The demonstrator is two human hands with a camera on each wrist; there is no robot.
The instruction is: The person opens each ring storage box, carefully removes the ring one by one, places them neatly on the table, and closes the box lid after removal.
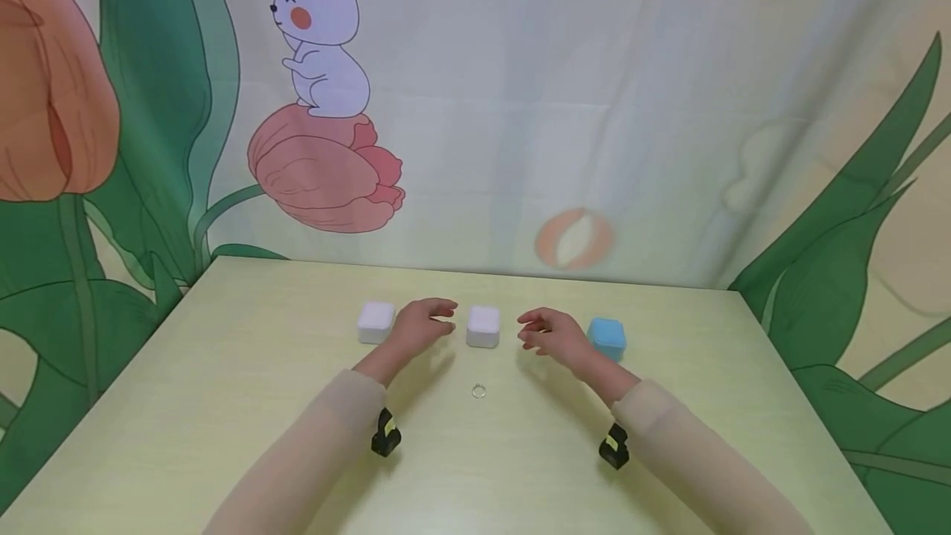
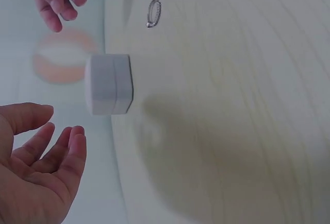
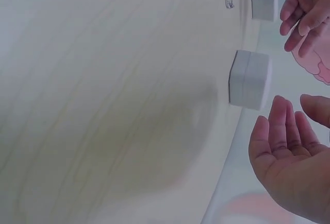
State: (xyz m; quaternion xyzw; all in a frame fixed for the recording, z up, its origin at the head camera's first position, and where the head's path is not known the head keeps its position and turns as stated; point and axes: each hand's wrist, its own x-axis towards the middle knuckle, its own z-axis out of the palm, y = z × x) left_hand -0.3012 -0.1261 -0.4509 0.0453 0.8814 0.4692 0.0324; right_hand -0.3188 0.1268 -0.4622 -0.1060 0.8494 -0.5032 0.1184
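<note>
Between the two hands stands a small white lidded box [image 1: 484, 327], a seam running round its side in both wrist views. To its left my left hand [image 1: 422, 327] hovers with fingers loosely bent and nothing in them. My right hand [image 1: 553, 338] faces it from the other side, fingers relaxed and apart from the box. On the table in front of the box lies a silver ring [image 1: 479, 391], its band beaded in the left wrist view. A second white box [image 1: 376, 322] sits just left of my left hand, and a blue box [image 1: 607, 338] is beside my right wrist.
The pale wooden table [image 1: 245, 428] ends at a printed curtain [image 1: 475, 106] with a rabbit and tulips. A black wrist device [image 1: 386, 433] hangs below the left sleeve, and another black device [image 1: 614, 447] below the right one.
</note>
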